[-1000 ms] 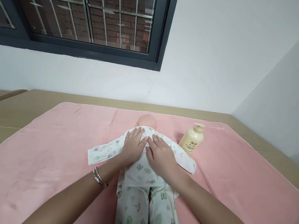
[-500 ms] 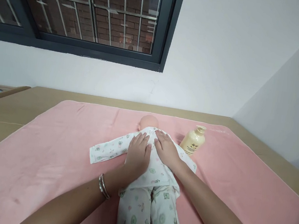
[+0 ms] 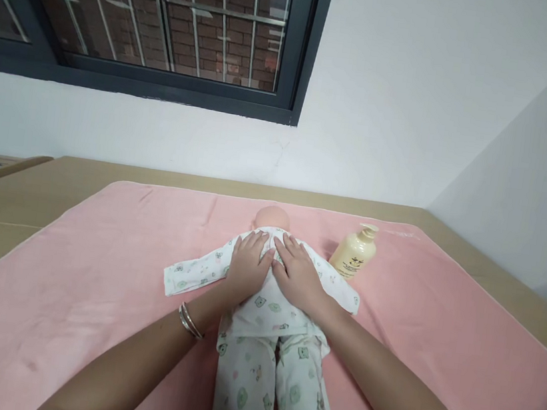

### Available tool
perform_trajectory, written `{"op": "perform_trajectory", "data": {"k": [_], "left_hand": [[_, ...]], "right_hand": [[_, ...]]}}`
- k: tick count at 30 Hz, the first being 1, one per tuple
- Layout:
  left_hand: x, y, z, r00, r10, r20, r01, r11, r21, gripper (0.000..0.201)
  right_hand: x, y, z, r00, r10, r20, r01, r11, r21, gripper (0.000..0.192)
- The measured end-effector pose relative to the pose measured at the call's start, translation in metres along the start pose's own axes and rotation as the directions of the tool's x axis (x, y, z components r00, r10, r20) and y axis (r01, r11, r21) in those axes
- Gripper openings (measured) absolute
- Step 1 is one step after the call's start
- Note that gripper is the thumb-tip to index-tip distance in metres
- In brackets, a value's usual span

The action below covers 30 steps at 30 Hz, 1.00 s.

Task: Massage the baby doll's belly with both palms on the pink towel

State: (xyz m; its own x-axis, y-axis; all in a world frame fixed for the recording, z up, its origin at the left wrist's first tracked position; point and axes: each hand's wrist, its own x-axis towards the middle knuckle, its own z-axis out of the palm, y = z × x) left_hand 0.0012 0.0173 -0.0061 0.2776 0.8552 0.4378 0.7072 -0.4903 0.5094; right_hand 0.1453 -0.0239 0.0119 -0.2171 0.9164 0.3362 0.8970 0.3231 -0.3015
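A baby doll (image 3: 272,218) lies on the pink mat, its bare head at the far end and its legs toward me. It wears a white printed top (image 3: 270,309) and matching trousers (image 3: 244,389). Flat on the upper left of the doll's body rests my left hand (image 3: 249,266), fingers pointing away. My right hand (image 3: 298,275) lies beside it on the upper right, palm down with fingers stretched. The two thumbs come close together near the middle. Neither hand grips anything. Both sleeves of the top spread outward.
A pale yellow pump bottle (image 3: 354,252) stands on the pink mat (image 3: 91,288), right of the doll. The mat covers a wooden surface (image 3: 10,217) that meets a white wall (image 3: 374,131). A dark-framed window (image 3: 168,87) with bars is at upper left.
My left hand has slid up the doll's torso, away from me, and now lies level with the right. My right hand has shifted slightly, its thumb now spread toward the left one.
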Motion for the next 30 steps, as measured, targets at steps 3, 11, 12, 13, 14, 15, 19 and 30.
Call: {"op": "perform_trajectory", "data": {"k": [3,11,12,13,14,15,19,30], "left_hand": [[-0.001,0.0,0.0,1.0,0.0,0.005,0.0,1.0,-0.007,0.041],[0.003,-0.003,-0.002,1.0,-0.018,0.004,0.019,0.998,-0.06,0.042],[0.005,-0.005,-0.003,1.0,-0.026,0.007,0.027,0.997,-0.07,0.043],[0.007,-0.007,-0.003,0.999,-0.034,0.01,0.035,0.996,-0.081,0.043],[0.009,-0.009,-0.003,0.999,-0.042,0.014,0.043,0.995,-0.09,0.043],[0.011,-0.011,-0.003,0.999,-0.047,0.018,0.049,0.994,-0.097,0.044],[0.014,-0.014,-0.004,0.999,-0.042,0.021,0.043,0.997,-0.063,0.044],[-0.017,0.022,-0.024,0.993,0.097,0.074,-0.116,0.94,0.32,0.04]], "right_hand": [[0.006,0.013,-0.003,0.998,-0.052,0.024,0.05,0.998,0.048,0.053],[0.007,0.025,-0.003,0.99,-0.137,-0.012,0.138,0.986,0.099,0.054],[0.006,0.022,-0.002,0.992,-0.123,-0.017,0.124,0.988,0.088,0.054],[0.004,0.018,0.0,0.995,-0.098,-0.023,0.1,0.992,0.074,0.053],[0.002,0.012,0.001,0.998,-0.063,-0.031,0.065,0.996,0.056,0.053],[0.0,0.006,0.002,0.999,-0.021,-0.041,0.023,0.999,0.035,0.052],[-0.012,-0.017,0.002,0.996,0.083,-0.045,-0.084,0.996,-0.031,0.051],[0.009,0.017,-0.006,0.993,0.118,0.001,-0.117,0.981,0.154,0.051]]}}
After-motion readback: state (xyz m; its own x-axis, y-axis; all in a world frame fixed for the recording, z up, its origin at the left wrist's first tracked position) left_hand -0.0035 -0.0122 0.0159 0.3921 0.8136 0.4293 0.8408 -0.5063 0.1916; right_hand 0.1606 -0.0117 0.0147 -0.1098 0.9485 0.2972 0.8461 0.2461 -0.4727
